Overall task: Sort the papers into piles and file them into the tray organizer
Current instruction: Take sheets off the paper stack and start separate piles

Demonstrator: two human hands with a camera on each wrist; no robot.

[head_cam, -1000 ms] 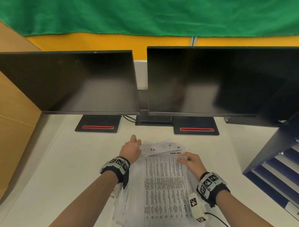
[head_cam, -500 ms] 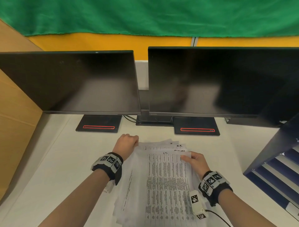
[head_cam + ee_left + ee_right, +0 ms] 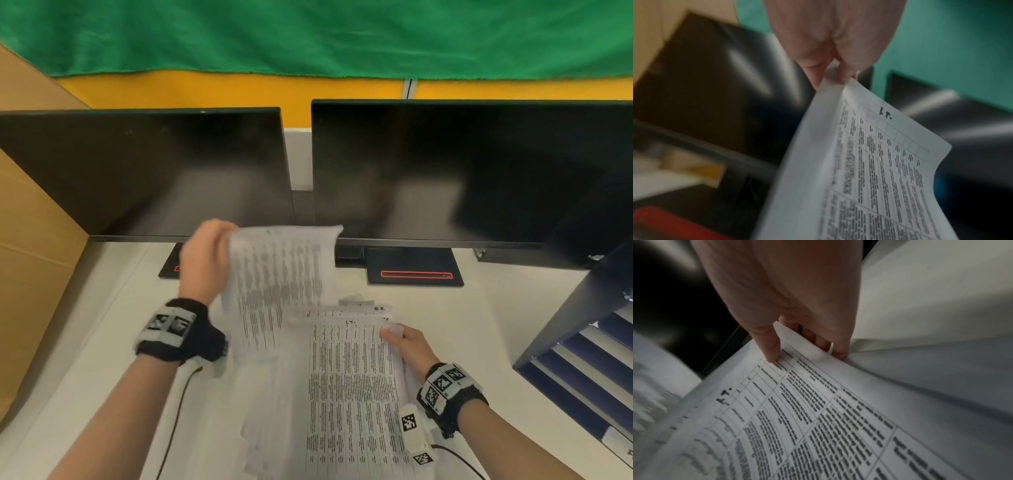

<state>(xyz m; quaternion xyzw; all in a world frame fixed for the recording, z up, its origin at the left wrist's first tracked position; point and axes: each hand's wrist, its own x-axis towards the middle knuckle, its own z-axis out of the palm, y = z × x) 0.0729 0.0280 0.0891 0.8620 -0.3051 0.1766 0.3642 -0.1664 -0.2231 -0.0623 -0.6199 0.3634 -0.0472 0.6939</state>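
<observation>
A loose stack of printed table sheets lies on the white desk in front of me. My left hand pinches the top corner of one printed sheet and holds it lifted and curled above the stack; the left wrist view shows that sheet, marked by hand near its top, pinched by my left hand. My right hand pinches the top right corner of the stack's upper sheet, thumb on top and fingers beneath. The dark blue tray organizer stands at the right.
Two dark monitors stand across the back of the desk, their bases just beyond the papers. A cardboard panel walls off the left side. A cable runs from my left wrist.
My left hand has risen from the stack's far left corner, lifting one sheet up and back toward the monitors. My right hand stays at the stack's top right corner.
</observation>
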